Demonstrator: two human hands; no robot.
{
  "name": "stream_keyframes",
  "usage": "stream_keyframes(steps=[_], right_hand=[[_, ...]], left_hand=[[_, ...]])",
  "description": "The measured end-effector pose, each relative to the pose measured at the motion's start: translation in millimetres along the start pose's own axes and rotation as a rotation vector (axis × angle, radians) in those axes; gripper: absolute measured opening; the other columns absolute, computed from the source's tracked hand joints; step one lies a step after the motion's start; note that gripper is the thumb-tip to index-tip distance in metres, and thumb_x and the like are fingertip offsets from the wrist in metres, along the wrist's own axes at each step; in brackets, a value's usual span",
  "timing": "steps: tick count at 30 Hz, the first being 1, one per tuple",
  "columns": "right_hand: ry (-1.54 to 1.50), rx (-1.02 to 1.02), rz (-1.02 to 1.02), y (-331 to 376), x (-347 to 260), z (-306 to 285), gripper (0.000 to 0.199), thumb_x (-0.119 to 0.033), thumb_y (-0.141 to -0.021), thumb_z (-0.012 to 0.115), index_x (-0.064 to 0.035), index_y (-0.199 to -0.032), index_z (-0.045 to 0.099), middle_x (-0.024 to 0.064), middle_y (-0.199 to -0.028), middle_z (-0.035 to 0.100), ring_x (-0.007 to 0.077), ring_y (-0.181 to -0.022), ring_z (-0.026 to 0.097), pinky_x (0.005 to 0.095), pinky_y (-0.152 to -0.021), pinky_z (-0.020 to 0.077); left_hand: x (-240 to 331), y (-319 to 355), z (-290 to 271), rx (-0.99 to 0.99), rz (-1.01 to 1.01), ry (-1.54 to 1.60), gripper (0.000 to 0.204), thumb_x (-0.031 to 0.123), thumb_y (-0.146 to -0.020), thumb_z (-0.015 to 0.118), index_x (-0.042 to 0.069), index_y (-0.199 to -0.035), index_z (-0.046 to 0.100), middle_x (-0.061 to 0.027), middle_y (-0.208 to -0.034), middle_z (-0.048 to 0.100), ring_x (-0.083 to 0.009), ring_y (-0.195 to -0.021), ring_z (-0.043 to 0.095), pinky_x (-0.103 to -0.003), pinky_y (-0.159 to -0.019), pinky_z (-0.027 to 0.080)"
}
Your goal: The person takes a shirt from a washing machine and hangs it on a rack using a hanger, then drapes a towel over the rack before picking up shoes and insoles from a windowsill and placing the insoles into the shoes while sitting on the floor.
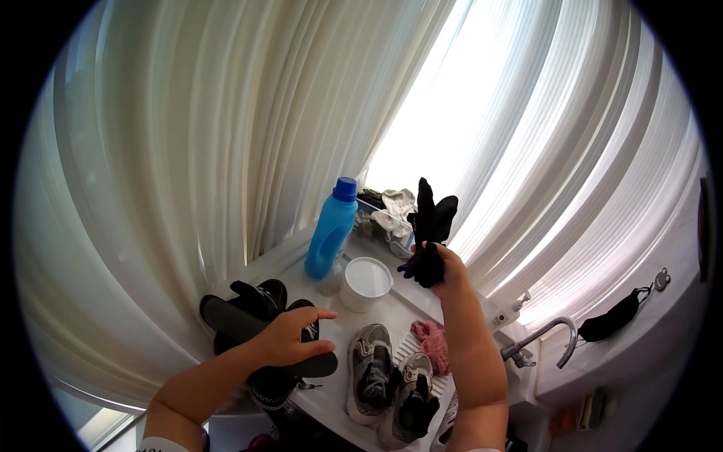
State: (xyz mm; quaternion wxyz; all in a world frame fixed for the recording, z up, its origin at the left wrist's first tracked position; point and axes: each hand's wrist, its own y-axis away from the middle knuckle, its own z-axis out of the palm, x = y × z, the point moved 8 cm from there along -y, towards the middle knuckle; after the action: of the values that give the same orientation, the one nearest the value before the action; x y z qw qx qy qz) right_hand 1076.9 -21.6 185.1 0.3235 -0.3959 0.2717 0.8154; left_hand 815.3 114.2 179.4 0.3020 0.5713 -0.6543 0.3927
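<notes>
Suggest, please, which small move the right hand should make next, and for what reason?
Probably the right hand should bring the black cloth bundle to the clear bin and lower it there. The hand holds this bundle raised, it appears just right of the bin in this view, and other cloth, including a white piece, sits there.

The tub [367,280], clock's hub, is plain white. At 11 o'clock the bottle [326,237] is bright blue, its cap [346,188] deeper blue. At 12, one cloth [396,209] is white, another [371,197] apparently dark green, though the view there is poor. Toward 2, the bundle [432,226] is black with a blue fleck. At 3 the mask [611,316] is black, at 4 the rag [431,343] pink, at 6 the trainers [369,337] grey and off-white.
</notes>
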Motion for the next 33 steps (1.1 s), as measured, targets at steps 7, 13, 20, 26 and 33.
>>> stream_keyframes(steps=[7,13,20,26,33], right_hand=[[-0.120,-0.053,-0.041,-91,30,6,0.022,-0.013,-0.082,0.059,0.0000,-0.099,0.055,0.0106,-0.085,0.062,0.0222,-0.075,0.062,0.0334,-0.066,0.0525],[-0.102,0.108,-0.220,-97,37,25,0.030,-0.007,-0.081,0.063,0.0016,-0.107,0.050,0.0113,-0.096,0.059,0.0236,-0.081,0.063,0.0351,-0.068,0.0538],[-0.167,0.107,-0.203,-163,-44,-51,0.062,-0.046,-0.095,0.036,0.0036,-0.131,0.031,0.0207,-0.131,0.042,0.0346,-0.123,0.040,0.0520,-0.101,0.0328],[-0.067,0.437,-0.101,-133,3,-85,0.061,-0.037,-0.090,0.052,-0.0007,-0.133,0.027,0.0218,-0.137,0.025,0.0366,-0.108,0.045,0.0457,-0.089,0.0395],[0.149,0.324,-0.138,-30,-2,-41,0.040,-0.019,-0.086,0.058,-0.0039,-0.121,0.044,0.0074,-0.103,0.052,0.0208,-0.083,0.055,0.0319,-0.070,0.0467]], left_hand=[[-11,-112,-14,0.207,-0.013,0.207,0.061,0.031,-0.091,0.054,0.005,-0.140,0.029,-0.0174,-0.132,0.044,-0.0278,-0.121,0.043,-0.036,-0.102,0.033],[-65,-235,-12,0.094,-0.221,0.599,0.055,0.030,-0.093,0.049,0.011,-0.141,0.029,-0.0057,-0.124,0.048,-0.0135,-0.108,0.046,-0.030,-0.088,0.040],[-45,-304,-26,0.279,-0.119,0.877,0.063,0.038,-0.093,0.044,0.011,-0.144,0.018,-0.0116,-0.148,0.019,-0.0263,-0.137,0.017,-0.044,-0.110,0.010],[-55,-260,-37,0.195,-0.274,0.682,0.056,0.037,-0.093,0.046,0.009,-0.138,0.030,-0.0104,-0.139,0.034,-0.0241,-0.127,0.031,-0.040,-0.104,0.025],[12,-190,-59,0.067,-0.114,0.381,0.032,0.020,-0.090,0.056,0.001,-0.116,0.055,-0.0080,-0.108,0.060,-0.0142,-0.101,0.054,-0.026,-0.086,0.043]])
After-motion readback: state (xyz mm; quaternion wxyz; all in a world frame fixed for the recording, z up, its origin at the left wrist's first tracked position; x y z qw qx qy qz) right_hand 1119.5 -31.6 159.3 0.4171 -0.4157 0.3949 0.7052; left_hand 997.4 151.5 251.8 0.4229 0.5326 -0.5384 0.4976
